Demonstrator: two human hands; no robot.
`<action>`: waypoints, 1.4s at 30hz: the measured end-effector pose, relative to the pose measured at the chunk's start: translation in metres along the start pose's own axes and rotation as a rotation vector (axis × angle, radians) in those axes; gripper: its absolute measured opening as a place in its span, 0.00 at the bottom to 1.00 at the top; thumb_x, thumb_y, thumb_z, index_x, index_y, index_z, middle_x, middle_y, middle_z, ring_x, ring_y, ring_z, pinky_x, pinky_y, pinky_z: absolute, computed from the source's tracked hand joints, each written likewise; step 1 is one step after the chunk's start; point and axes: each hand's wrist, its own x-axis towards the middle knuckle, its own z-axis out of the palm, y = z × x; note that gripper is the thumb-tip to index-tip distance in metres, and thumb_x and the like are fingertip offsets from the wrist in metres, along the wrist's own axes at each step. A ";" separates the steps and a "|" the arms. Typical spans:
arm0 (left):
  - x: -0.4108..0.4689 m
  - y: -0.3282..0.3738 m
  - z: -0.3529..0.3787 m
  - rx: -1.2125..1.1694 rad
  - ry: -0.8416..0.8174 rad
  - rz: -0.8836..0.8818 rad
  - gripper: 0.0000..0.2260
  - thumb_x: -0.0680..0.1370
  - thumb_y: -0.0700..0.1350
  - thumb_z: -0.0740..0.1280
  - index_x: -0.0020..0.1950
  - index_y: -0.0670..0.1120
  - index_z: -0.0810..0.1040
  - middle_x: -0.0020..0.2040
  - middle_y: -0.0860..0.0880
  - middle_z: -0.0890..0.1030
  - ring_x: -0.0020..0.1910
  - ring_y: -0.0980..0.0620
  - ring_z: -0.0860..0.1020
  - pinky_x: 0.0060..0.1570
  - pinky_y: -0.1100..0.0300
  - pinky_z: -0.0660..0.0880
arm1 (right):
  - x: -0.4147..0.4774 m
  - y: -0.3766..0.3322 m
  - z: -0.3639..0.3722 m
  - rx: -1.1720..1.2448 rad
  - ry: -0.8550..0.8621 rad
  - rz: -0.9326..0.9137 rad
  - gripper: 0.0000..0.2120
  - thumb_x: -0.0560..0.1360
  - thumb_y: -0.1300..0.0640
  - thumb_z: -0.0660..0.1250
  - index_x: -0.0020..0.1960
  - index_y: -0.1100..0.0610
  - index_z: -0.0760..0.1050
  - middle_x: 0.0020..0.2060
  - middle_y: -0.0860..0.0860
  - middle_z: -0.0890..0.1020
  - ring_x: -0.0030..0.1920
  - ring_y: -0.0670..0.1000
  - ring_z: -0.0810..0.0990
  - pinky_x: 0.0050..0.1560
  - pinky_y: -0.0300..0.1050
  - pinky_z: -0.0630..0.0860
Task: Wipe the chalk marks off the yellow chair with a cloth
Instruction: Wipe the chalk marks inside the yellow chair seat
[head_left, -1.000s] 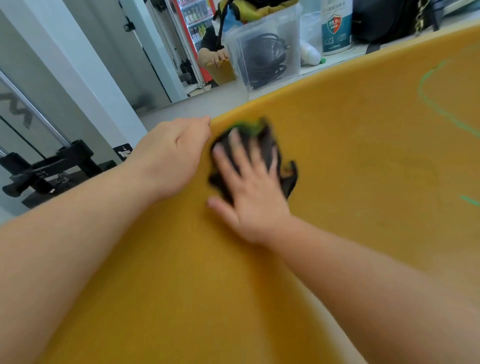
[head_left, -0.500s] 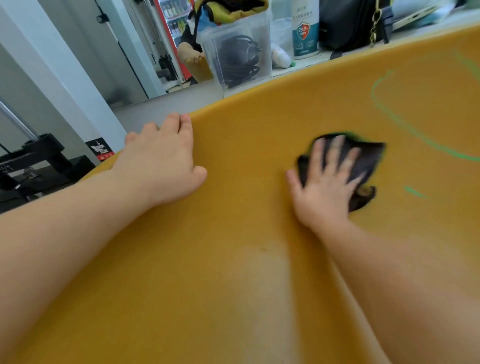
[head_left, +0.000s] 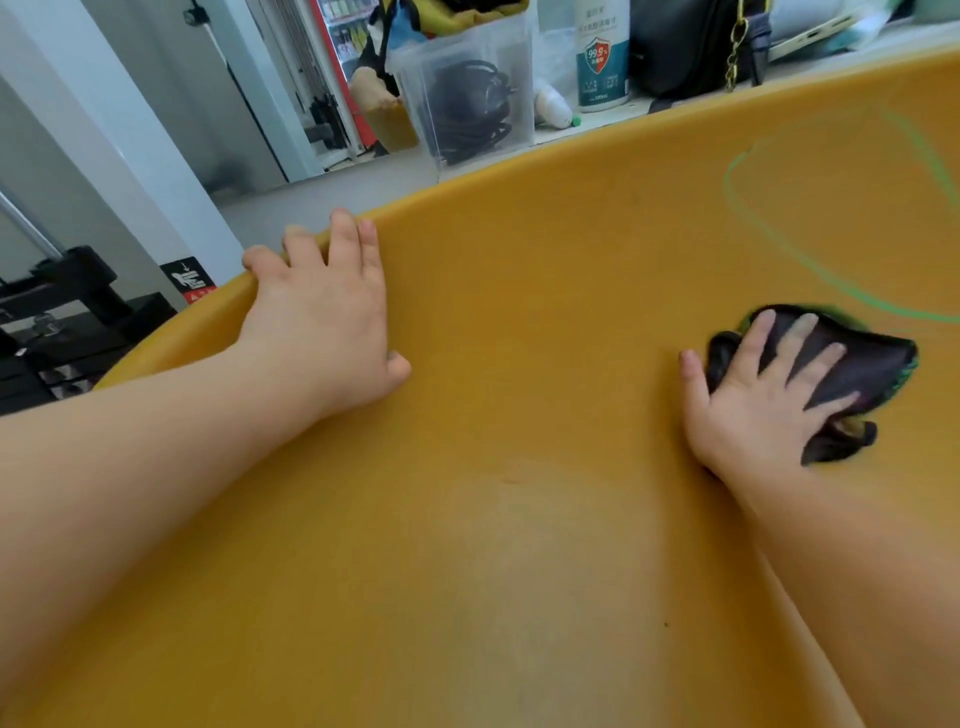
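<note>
The yellow chair (head_left: 545, 322) fills most of the head view, its curved rim running from lower left to upper right. A green chalk line (head_left: 795, 254) loops across its upper right surface. My right hand (head_left: 758, 400) presses flat, fingers spread, on a dark crumpled cloth (head_left: 872, 364) just below that line. The cloth shows green smears at its edges. My left hand (head_left: 322, 306) rests on the chair's rim at the left, fingers hooked over the edge and thumb on the inner surface.
Behind the rim stands a clear plastic bin (head_left: 467, 88) with black cables, a white sanitiser bottle (head_left: 602, 52) and a black bag (head_left: 685, 47) on a ledge. Black equipment (head_left: 57, 322) and a white pillar (head_left: 104, 130) are at the left.
My right hand has slid the cloth rightward across the chair, from beside the left hand toward the green line. My left hand has stayed on the rim.
</note>
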 end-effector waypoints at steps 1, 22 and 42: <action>0.001 0.000 0.000 -0.001 0.003 -0.002 0.52 0.70 0.71 0.56 0.80 0.37 0.41 0.78 0.35 0.51 0.67 0.30 0.65 0.61 0.33 0.69 | -0.011 -0.015 0.008 -0.013 -0.034 -0.054 0.49 0.70 0.22 0.29 0.83 0.50 0.39 0.82 0.55 0.37 0.80 0.66 0.37 0.73 0.78 0.42; 0.001 0.005 0.000 0.079 -0.067 -0.027 0.49 0.74 0.69 0.53 0.79 0.37 0.38 0.78 0.35 0.46 0.72 0.29 0.59 0.64 0.32 0.66 | -0.138 -0.037 0.020 -0.229 -0.507 -0.863 0.44 0.73 0.20 0.40 0.80 0.40 0.31 0.79 0.45 0.30 0.77 0.62 0.25 0.72 0.74 0.31; -0.070 -0.108 -0.020 -0.265 -0.387 0.188 0.50 0.71 0.75 0.53 0.80 0.50 0.32 0.82 0.52 0.37 0.81 0.50 0.49 0.79 0.56 0.50 | -0.137 -0.065 0.032 -0.066 -0.428 -0.387 0.45 0.71 0.21 0.31 0.79 0.45 0.26 0.77 0.50 0.24 0.77 0.62 0.25 0.75 0.72 0.33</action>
